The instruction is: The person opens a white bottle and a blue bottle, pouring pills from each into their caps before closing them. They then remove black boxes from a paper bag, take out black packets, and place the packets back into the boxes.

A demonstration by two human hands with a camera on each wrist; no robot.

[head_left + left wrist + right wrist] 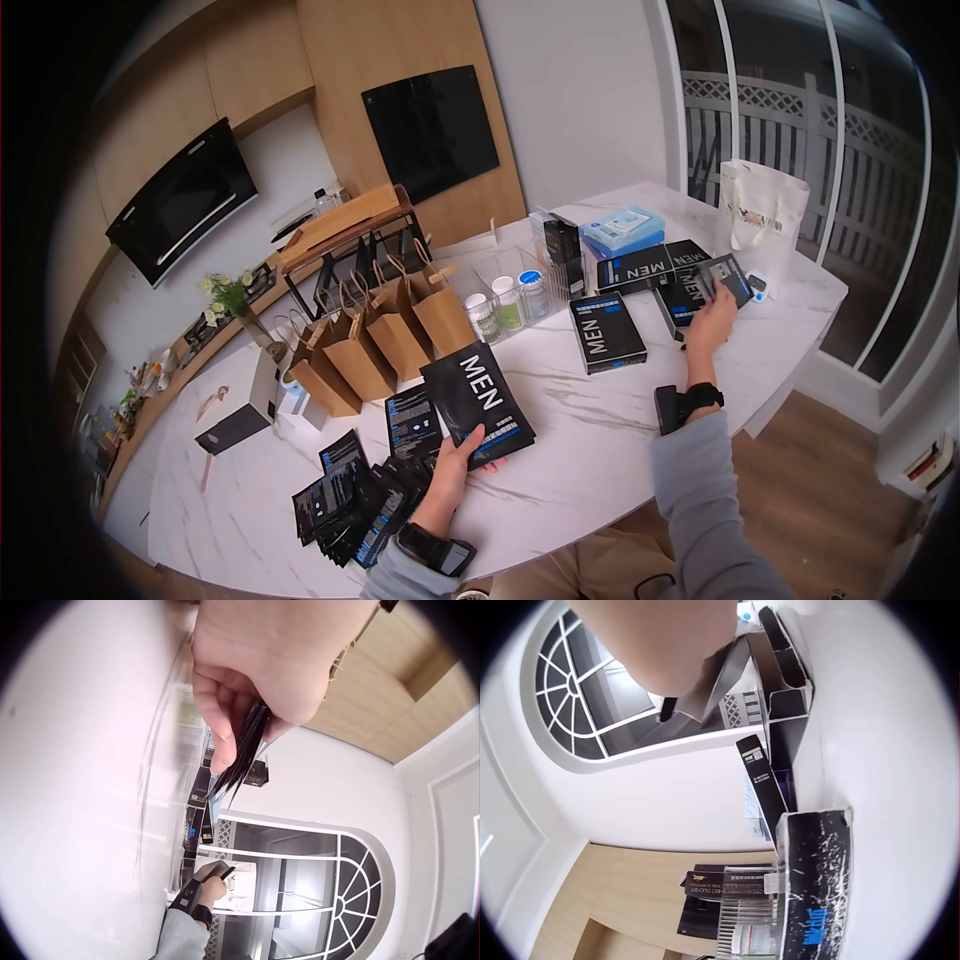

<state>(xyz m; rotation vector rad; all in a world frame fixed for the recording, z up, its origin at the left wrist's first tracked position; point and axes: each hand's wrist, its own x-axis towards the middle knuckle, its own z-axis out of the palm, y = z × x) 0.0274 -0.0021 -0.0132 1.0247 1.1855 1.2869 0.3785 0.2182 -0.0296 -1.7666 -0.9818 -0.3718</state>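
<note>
Head view showed the left hand pinching a flat black "MEN" sachet at its near edge, lifted over the white marble table, just right of a heap of black sachets. Far right, the right hand gripped a small dark packet above black "MEN" boxes. Brown paper bags stood behind.

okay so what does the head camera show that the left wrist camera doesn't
Only the head view shows the brown paper bags, the pile of dark sachets, the clear organizer with jars and the MEN lettering on the packet.

Only the left wrist view shows the left hand's fingers pinching that packet's thin edge close up.

Both show the white marble table, the arched window and the right hand holding a small dark packet.
</note>
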